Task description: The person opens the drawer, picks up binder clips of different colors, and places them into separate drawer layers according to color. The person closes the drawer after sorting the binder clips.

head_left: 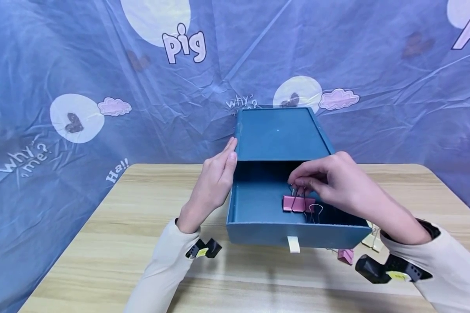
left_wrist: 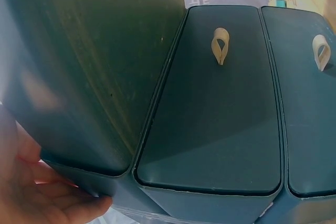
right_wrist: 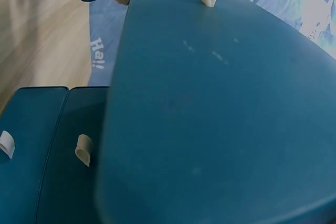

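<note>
A teal drawer unit (head_left: pixel 278 132) stands on the table with its top drawer (head_left: pixel 262 234) pulled out. My right hand (head_left: pixel 338 184) reaches into that drawer, thumb and fingers pinching the wire handles of a pink binder clip (head_left: pixel 291 203). Beside this clip, the wire handles (head_left: pixel 316 211) of another clip show behind the drawer's front wall. My left hand (head_left: pixel 216 180) lies along the unit's left side with its fingers extended. The left wrist view shows the left fingers (left_wrist: pixel 79 208) at the unit's edge. In the right wrist view, the drawer front (right_wrist: pixel 210 108) hides the right hand.
A pink binder clip (head_left: pixel 345 255) and a yellow binder clip (head_left: pixel 372 241) lie on the wooden table (head_left: pixel 156 200), right of the drawer. Closed drawers (left_wrist: pixel 215 114) with fabric pull loops (left_wrist: pixel 220 45) sit below the pulled-out one. A printed blue cloth (head_left: pixel 219 56) hangs behind.
</note>
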